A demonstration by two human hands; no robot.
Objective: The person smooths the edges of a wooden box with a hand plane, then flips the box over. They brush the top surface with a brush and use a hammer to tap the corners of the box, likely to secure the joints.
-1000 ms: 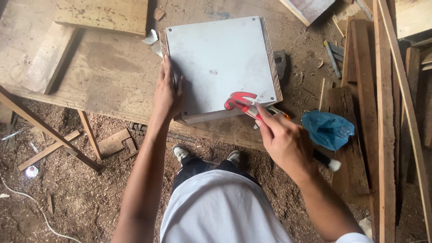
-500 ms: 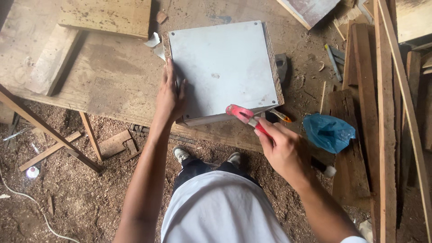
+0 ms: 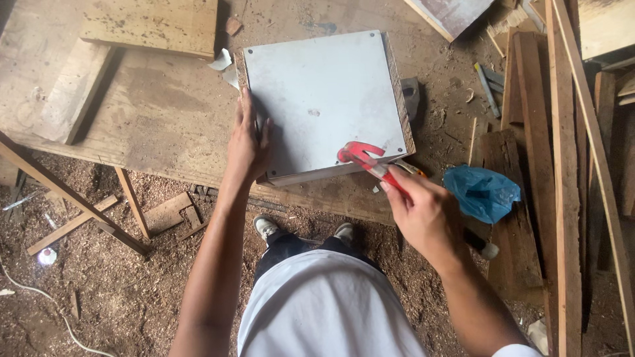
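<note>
One pale grey panel (image 3: 324, 99), one red claw hammer (image 3: 362, 156) and one blue plastic bag (image 3: 481, 192) are in view. The panel is square, flat and dusty, with a chipboard edge exposed along its right side; it lies on the wooden table (image 3: 159, 119), at the near edge. The left hand (image 3: 248, 142) rests flat, fingers extended, on the panel's left edge. The right hand (image 3: 423, 215) has its grip closed on the hammer handle; the head sits over the panel's near right corner. Bare table lies left; stacked planks (image 3: 562, 165) crowd the right.
</note>
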